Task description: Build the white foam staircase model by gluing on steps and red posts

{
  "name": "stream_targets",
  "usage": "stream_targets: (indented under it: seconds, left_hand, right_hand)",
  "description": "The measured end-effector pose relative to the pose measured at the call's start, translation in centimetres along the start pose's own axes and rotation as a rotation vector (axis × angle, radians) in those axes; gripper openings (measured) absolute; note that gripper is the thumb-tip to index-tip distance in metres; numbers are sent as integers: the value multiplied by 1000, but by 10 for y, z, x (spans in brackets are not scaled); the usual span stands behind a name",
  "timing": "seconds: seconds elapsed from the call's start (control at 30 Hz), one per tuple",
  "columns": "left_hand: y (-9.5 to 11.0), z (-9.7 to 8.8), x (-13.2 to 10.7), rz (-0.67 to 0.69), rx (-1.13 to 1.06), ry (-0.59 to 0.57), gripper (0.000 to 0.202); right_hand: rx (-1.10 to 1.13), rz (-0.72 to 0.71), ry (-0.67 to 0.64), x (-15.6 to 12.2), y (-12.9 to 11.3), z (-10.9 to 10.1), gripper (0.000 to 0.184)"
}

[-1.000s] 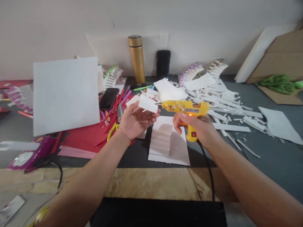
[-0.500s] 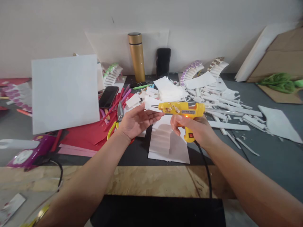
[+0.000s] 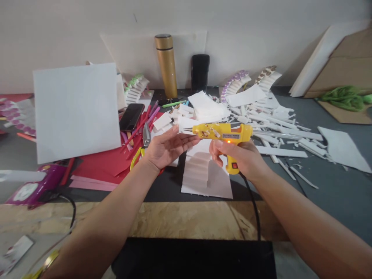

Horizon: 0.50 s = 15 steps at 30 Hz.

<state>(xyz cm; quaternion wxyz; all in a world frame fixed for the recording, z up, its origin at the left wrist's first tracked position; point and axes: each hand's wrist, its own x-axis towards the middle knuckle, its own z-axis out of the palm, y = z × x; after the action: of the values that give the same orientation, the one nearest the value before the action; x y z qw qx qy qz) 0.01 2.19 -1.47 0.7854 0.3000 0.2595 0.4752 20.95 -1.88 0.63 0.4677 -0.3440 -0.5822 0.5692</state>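
Observation:
My right hand (image 3: 242, 153) is wrapped around the handle of a yellow hot glue gun (image 3: 215, 131), with a small orange light lit on its side. A clear glue stick (image 3: 279, 134) sticks out of its back. The nozzle points left, over a small white foam-board piece (image 3: 185, 124). My left hand (image 3: 164, 150) pinches that piece at its left edge, thumb on top and fingers beneath. Under both hands, a white stepped foam piece (image 3: 195, 170) lies on a white board (image 3: 221, 182).
White foam scraps (image 3: 270, 124) litter the right side. A gold flask (image 3: 166, 66) and a black phone-like device (image 3: 200, 73) stand at the back. Yellow-handled pliers (image 3: 146, 135), a phone (image 3: 132, 117) and a large white board (image 3: 77, 112) are on the left. The gun's black cord (image 3: 255, 213) hangs over the edge.
Both hands, the glue gun and the white piece hold nearly the same pose. The view has shifted slightly, so the background sits a little higher.

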Motion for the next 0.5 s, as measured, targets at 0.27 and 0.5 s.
stream_targets:
  seconds: [0.27,0.5]
  left_hand:
    - [-1,0,0,7,-19,30,29]
    - [-1,0,1,10,-11,43,27]
  right_hand:
    - [-20,18,13,0,2,0,34]
    - [-5,24,16,0,2,1,34]
